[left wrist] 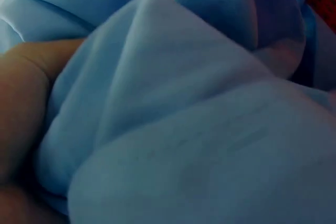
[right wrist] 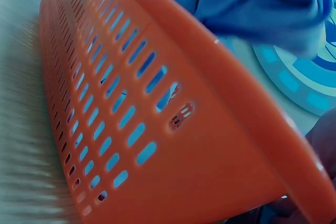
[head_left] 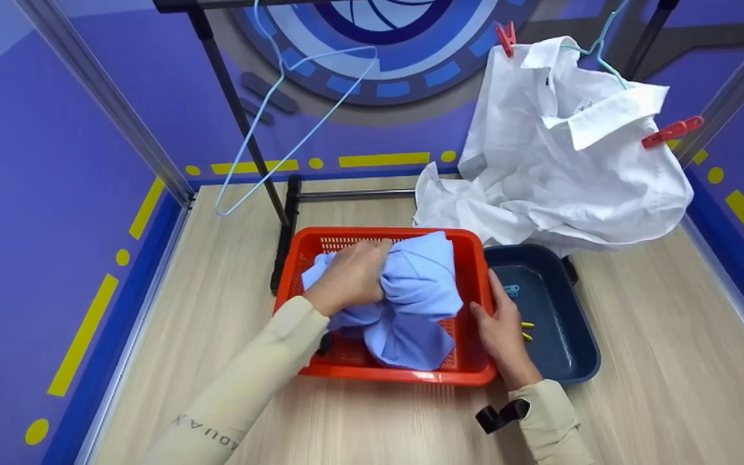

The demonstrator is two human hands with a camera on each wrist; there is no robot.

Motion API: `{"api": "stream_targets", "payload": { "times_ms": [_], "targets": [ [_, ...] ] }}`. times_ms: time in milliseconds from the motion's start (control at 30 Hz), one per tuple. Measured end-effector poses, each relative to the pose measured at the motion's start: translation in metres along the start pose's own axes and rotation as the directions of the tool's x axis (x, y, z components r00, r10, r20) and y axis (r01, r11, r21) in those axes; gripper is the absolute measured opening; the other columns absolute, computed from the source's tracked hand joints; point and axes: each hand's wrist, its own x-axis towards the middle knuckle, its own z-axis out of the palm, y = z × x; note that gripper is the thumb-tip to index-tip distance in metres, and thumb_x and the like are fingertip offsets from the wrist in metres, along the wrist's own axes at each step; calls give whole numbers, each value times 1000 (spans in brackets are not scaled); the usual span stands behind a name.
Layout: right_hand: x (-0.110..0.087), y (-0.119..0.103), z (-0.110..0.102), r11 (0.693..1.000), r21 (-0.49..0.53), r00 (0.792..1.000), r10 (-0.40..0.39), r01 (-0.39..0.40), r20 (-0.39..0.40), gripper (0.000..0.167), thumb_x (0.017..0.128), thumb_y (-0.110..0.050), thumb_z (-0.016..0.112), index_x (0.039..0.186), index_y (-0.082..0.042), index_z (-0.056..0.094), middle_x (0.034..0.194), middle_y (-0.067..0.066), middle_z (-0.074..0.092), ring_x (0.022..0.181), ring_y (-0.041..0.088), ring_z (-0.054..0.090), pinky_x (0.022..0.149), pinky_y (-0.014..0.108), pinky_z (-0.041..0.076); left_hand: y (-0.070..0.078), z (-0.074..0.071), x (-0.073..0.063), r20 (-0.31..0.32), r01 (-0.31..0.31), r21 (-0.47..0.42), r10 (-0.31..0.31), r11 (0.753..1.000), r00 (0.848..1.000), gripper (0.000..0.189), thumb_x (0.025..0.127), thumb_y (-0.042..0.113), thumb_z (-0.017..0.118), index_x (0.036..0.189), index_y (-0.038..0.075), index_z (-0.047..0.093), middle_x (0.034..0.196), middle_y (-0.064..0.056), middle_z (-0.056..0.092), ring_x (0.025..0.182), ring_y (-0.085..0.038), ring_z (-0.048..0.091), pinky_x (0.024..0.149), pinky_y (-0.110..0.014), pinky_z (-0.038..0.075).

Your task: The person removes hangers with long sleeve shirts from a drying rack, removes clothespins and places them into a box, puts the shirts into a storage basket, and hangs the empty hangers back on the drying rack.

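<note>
Bunched light blue cloth point(head_left: 420, 274) rises out of a red plastic basket point(head_left: 404, 376) in the head view. My left hand point(head_left: 354, 274) grips the bunch from its left side, and more folds lie below in the basket. In the left wrist view the cloth point(left wrist: 173, 129) fills most of the picture, with part of the left hand point(left wrist: 23, 103) at the left edge. My right hand point(head_left: 502, 326) holds the basket's right side, thumb at the rim and fingers along the outside. The slotted basket wall point(right wrist: 121, 114) spans the right wrist view.
A dark blue tray point(head_left: 562, 336) beside the basket holds blue and yellow clothespins. Behind it a white shirt point(head_left: 572, 168) hangs on a hanger with red clothespins point(head_left: 672, 132). A bare light blue hanger point(head_left: 307, 142) hangs at left from the black rack point(head_left: 233, 110).
</note>
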Motion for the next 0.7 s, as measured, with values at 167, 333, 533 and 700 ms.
{"api": "stream_targets", "payload": {
  "times_ms": [167,333,533,700],
  "targets": [
    [1,0,0,1000,2,1000,14,-14,7,69,96,1,49,155,-16,19,156,17,30,132,39,42,106,54,39,11,11,10,4,12,114,-13,993,1000,51,75,15,72,121,8,52,115,-9,61,108,-28,58,93,-44,48],
    [3,1,0,1000,2,1000,-17,17,-3,69,95,3,50,154,-12,20,156,18,30,136,37,38,112,52,34,14,22,11,55,24,125,-31,992,998,61,74,20,77,128,10,50,128,-12,55,121,-30,52,98,-54,43],
    [3,1,1,999,19,999,-37,37,-6,68,94,4,50,154,-9,21,155,19,32,136,36,39,115,50,30,8,30,6,220,-9,131,-20,991,975,93,64,37,89,141,15,41,140,-11,48,132,-32,43,109,-59,30],
    [1,0,0,999,23,1000,-26,26,5,69,96,2,50,155,-14,19,155,18,31,135,36,40,114,51,31,9,19,-4,262,-18,117,-13,993,965,97,69,47,84,148,17,36,153,-9,37,145,-32,29,117,-60,16]
  ]
}}
